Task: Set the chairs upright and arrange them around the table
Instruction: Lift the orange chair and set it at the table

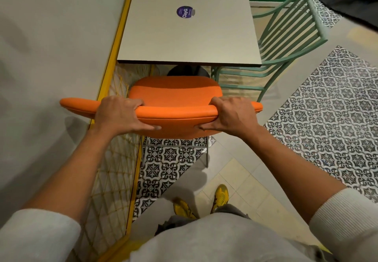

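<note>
An orange padded chair (176,98) stands upright at the near edge of a square beige table (184,36), its seat facing the table. My left hand (120,114) grips the curved top of the backrest on its left part. My right hand (231,114) grips the same backrest on its right part. A pale green metal slatted chair (286,30) stands upright at the table's right side, partly tucked under the tabletop. The orange chair's thin metal legs (207,155) show below the seat.
A yellow wire-mesh partition (114,169) and a grey wall run along the left, close to the orange chair. The floor has patterned black-and-white tiles (327,108). A round purple sticker (184,12) lies on the tabletop. My yellow shoes (221,196) stand behind the chair.
</note>
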`<state>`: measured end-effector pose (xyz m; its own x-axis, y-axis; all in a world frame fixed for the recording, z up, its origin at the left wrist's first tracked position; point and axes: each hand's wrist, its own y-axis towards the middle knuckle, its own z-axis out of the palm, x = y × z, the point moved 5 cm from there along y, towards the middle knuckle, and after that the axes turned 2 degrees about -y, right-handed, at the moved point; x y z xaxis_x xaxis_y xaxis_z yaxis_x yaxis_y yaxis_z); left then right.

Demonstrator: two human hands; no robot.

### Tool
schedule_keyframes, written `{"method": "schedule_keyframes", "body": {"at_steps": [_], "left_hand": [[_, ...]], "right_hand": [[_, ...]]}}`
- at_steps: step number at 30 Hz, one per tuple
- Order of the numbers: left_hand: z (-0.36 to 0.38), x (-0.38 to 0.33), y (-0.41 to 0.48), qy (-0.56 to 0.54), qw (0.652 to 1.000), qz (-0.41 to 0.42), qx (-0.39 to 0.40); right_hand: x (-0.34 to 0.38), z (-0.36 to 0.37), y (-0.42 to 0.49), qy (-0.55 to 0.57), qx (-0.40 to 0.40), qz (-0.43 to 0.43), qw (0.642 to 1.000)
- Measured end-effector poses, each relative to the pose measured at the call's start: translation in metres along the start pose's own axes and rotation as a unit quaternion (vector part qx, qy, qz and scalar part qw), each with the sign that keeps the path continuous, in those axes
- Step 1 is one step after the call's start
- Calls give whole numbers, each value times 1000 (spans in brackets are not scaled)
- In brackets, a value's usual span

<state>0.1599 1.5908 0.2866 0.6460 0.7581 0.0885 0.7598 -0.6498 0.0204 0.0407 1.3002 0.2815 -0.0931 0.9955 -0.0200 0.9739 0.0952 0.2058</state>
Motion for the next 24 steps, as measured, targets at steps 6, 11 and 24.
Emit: {"method": "schedule_keyframes", "body": {"at_steps": [6,11,24], "left_hand": [[-4,-6,5,-19,992,-63,104],[-11,-17,4,-49,975,-136,168],[-32,-164,-21,-124,904,-410,-8]], "right_hand": [[1,-1,10,34,37,2,999],[-2,-7,11,24,25,-29,999],[-39,2,10,127,105,-353,921]]}}
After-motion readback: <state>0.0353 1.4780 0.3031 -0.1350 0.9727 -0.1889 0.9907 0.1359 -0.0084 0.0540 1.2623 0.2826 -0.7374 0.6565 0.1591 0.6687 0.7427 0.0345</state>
